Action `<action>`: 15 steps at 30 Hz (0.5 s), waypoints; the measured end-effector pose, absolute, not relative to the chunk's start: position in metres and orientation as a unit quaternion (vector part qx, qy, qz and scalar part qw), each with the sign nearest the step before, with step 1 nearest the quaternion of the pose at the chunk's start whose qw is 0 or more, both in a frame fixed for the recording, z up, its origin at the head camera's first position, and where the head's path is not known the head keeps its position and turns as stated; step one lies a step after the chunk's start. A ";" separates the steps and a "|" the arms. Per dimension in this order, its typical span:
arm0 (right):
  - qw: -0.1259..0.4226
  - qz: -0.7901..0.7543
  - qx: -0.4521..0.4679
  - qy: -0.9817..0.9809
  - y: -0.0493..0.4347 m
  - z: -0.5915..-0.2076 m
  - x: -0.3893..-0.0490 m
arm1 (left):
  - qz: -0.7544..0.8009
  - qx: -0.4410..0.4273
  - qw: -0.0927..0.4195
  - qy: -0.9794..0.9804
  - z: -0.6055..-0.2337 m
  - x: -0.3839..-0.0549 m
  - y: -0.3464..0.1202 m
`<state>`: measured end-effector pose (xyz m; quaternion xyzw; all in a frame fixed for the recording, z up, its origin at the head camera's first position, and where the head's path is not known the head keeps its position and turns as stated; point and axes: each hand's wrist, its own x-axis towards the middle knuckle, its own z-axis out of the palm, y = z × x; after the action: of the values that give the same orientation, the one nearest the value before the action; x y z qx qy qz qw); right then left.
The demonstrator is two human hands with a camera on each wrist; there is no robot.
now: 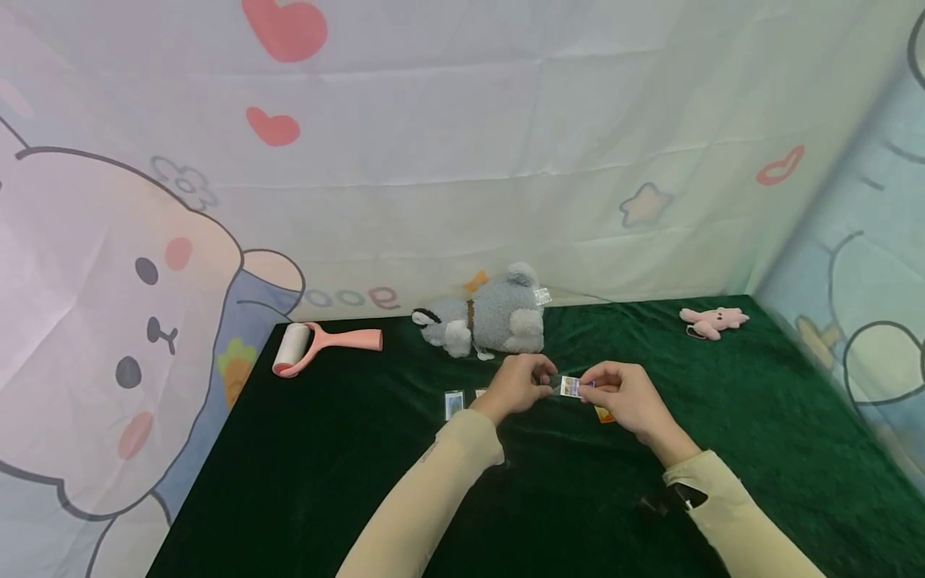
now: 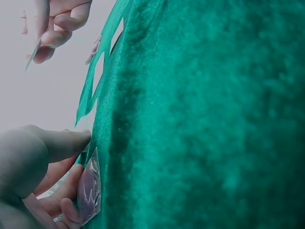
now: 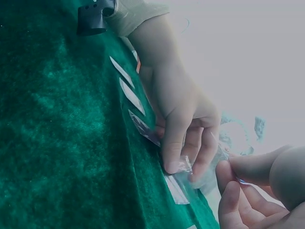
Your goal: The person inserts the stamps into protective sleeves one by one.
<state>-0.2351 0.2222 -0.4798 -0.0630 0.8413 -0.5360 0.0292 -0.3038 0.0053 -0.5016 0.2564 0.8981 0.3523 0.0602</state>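
Observation:
My right hand (image 1: 629,399) pinches a small printed card (image 1: 570,387) by its right edge, held up over the green cloth. Facing it, my left hand (image 1: 516,387) pinches a clear plastic sleeve (image 3: 185,165) between thumb and fingers, close to the card's left edge. In the right wrist view the card in my right hand (image 3: 257,191) shows only as a thin edge. Several cards lie in a row on the cloth, among them a bluish card (image 1: 454,404) left of my left hand and an orange card (image 1: 604,414) partly under my right hand.
A grey plush toy (image 1: 499,317) lies behind my hands at the cloth's back edge. A pink lint roller (image 1: 340,341) is at the back left, a small pink plush (image 1: 714,322) at the back right. A printed curtain (image 1: 462,144) hangs behind the green-covered table (image 1: 289,482).

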 end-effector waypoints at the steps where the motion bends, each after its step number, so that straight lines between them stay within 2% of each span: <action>1: 0.029 -0.536 -0.064 0.841 0.222 -0.480 -0.235 | 0.352 0.258 0.062 0.897 -0.502 -0.304 0.005; 8: 0.027 -0.529 -0.064 0.846 0.221 -0.482 -0.235 | 0.342 0.278 0.059 0.896 -0.496 -0.303 0.002; 15: 0.025 -0.529 -0.066 0.845 0.221 -0.482 -0.236 | 0.365 0.262 0.039 0.893 -0.491 -0.302 -0.003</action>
<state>-0.2356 0.2210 -0.4816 -0.0663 0.8455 -0.5293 0.0252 -0.3016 -0.0032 -0.4908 0.2622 0.8925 0.3648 0.0390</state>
